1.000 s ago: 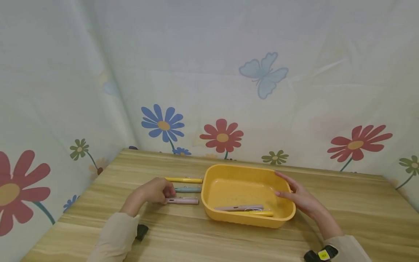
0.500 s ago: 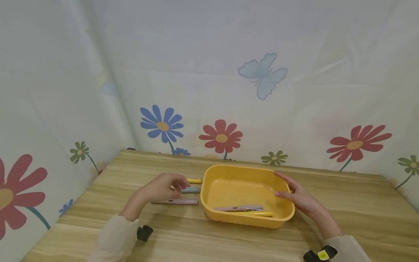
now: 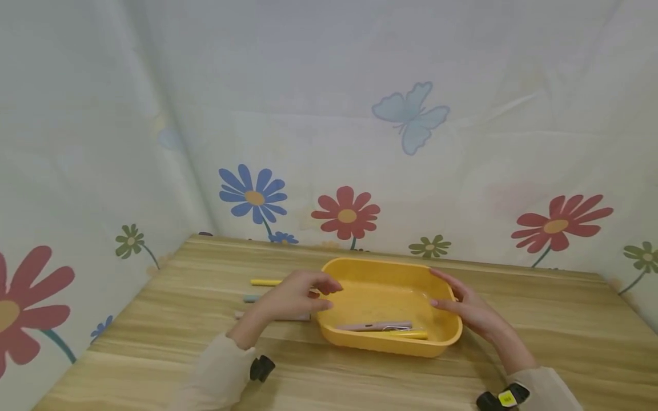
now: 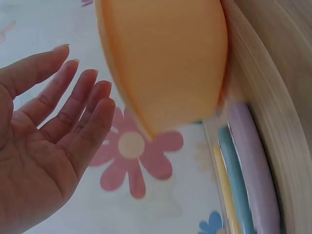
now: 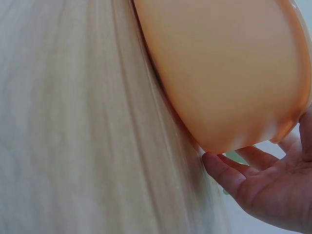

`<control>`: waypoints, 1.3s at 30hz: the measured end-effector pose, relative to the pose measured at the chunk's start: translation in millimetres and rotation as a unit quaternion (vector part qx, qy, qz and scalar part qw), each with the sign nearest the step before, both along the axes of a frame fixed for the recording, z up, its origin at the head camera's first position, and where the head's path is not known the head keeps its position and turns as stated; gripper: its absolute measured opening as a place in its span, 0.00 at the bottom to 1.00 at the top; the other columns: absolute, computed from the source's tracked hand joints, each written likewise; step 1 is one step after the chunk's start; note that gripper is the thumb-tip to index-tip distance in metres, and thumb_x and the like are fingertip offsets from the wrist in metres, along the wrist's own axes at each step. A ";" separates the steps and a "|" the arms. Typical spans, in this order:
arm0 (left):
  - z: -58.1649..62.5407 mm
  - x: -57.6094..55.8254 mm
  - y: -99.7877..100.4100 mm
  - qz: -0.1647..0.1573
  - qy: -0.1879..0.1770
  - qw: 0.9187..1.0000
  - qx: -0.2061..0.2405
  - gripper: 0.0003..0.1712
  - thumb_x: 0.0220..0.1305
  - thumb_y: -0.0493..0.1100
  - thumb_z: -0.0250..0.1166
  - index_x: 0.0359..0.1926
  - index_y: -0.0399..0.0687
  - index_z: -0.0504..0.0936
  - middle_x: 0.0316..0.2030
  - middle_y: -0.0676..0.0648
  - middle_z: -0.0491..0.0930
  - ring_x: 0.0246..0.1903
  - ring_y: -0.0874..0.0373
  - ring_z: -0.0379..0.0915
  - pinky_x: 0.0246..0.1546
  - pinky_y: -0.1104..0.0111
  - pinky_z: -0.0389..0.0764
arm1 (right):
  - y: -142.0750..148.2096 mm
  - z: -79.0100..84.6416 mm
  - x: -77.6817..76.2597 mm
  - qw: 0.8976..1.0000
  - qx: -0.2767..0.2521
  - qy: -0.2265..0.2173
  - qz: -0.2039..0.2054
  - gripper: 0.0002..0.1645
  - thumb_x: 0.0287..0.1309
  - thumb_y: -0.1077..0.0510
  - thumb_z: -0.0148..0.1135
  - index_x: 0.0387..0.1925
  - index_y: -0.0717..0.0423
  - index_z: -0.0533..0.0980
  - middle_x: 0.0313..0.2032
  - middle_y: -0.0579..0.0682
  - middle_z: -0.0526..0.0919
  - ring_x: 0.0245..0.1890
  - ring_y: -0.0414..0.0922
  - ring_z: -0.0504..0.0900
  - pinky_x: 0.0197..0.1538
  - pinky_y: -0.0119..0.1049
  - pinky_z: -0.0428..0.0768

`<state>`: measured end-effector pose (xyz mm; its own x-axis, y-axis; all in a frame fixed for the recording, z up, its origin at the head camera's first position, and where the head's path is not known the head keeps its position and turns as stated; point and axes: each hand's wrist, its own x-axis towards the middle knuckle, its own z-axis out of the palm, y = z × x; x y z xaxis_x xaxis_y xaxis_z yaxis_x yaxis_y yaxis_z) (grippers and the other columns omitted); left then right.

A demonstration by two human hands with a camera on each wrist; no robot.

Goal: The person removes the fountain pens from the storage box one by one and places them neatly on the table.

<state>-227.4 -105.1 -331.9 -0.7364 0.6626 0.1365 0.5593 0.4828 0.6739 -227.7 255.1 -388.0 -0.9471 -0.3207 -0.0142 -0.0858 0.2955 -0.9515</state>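
Observation:
A yellow plastic basin (image 3: 382, 348) stands on the table, holding a lilac pen (image 3: 374, 326) and a yellow pen (image 3: 415, 335) along its near side. My right hand (image 3: 475, 317) grips its right end, thumb over the rim inside and fingers outside. Raised at the basin's left rim is my left hand (image 3: 295, 295), its fingers spread and holding nothing. Partly hidden under it, a second yellow pen (image 3: 264, 282), a blue-green pen (image 3: 252, 298) and a second lilac pen (image 4: 251, 161) lie side by side, left of the basin.
The wood-grain table (image 3: 334, 382) runs back to a pale curtain (image 3: 288, 114) printed with flowers and a butterfly. This curtain also closes off the left side. A black strap device (image 3: 506, 398) sits at the right wrist.
My left hand has left the lilac pen on the table, lifted and moved right to the basin's left rim. The table pens stay in their row, and my right hand holds its place.

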 end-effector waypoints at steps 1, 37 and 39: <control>-0.7 -0.3 5.6 -0.006 0.000 1.000 -0.003 0.16 0.56 0.38 0.64 0.47 0.43 0.78 0.42 0.49 0.79 0.43 0.53 0.74 0.43 0.67 0.76 | -0.3 -0.1 0.0 1.000 -0.002 -0.001 0.002 0.43 0.55 0.59 0.59 0.68 0.57 0.49 0.67 0.66 0.44 0.63 0.64 0.52 0.51 0.39 0.73; -30.3 -14.1 86.2 -0.051 -0.027 0.981 -0.183 0.10 0.51 0.31 0.64 0.34 0.48 0.80 0.28 0.57 0.77 0.29 0.68 0.69 0.33 0.77 0.71 | -1.4 -0.4 0.6 1.000 -0.017 -0.011 0.000 0.43 0.56 0.60 0.59 0.68 0.57 0.48 0.68 0.66 0.42 0.62 0.64 0.52 0.49 0.37 0.73; -31.8 -14.8 86.9 -0.049 -0.027 0.981 -0.185 0.11 0.50 0.30 0.63 0.34 0.47 0.80 0.27 0.57 0.77 0.28 0.67 0.69 0.33 0.77 0.71 | -1.3 -0.4 0.6 1.000 -0.019 -0.014 0.001 0.44 0.56 0.60 0.59 0.69 0.57 0.48 0.68 0.66 0.42 0.62 0.64 0.52 0.49 0.37 0.74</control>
<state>-242.2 -18.1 -363.7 -0.6669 0.7267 -0.1646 0.5824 0.6462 0.4932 -227.2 253.8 -388.4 -0.9458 -0.3235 -0.0282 -0.0601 0.2597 -0.9638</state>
